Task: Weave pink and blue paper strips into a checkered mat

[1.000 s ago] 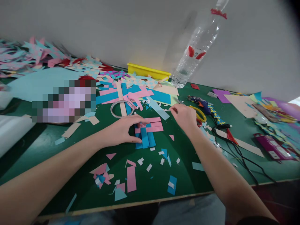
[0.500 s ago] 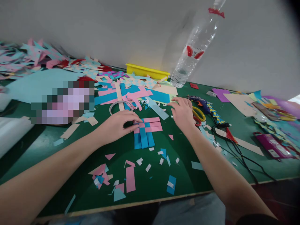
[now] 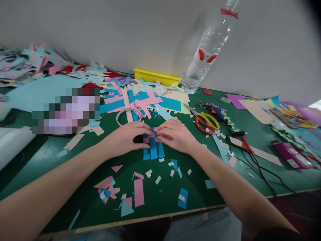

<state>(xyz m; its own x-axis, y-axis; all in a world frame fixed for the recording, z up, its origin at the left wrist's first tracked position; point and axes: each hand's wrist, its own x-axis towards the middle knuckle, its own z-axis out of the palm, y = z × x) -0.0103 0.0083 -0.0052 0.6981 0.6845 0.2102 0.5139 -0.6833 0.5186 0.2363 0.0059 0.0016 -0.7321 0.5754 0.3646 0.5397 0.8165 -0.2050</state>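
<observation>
A small woven piece of pink and blue paper strips (image 3: pixel 156 150) lies flat on the green table, its blue ends pointing towards me. My left hand (image 3: pixel 125 137) is curled at its left side, thumb and fingers pressing on the weave. From the right, my right hand (image 3: pixel 178 135) pinches the pink strips, covering most of their right ends. Fingers of both hands nearly meet over the crossing, so part of the weave is hidden. Just behind my left hand lies a roll of tape (image 3: pixel 118 115). Scissors (image 3: pixel 204 124) with red and yellow handles rest beyond my right hand.
Paper scraps (image 3: pixel 139 192) litter the table in front of the weave. A clear plastic bottle (image 3: pixel 205 57) and a yellow tray (image 3: pixel 156 77) stand by the wall. Black cords (image 3: pixel 260 172) and a purple packet (image 3: pixel 291 155) lie at right. Paper strips are heaped at far left.
My right hand has come left and down from beside the scissors onto the pink strips, uncovering the scissors. My left hand stays at the weave, its thumb now lower.
</observation>
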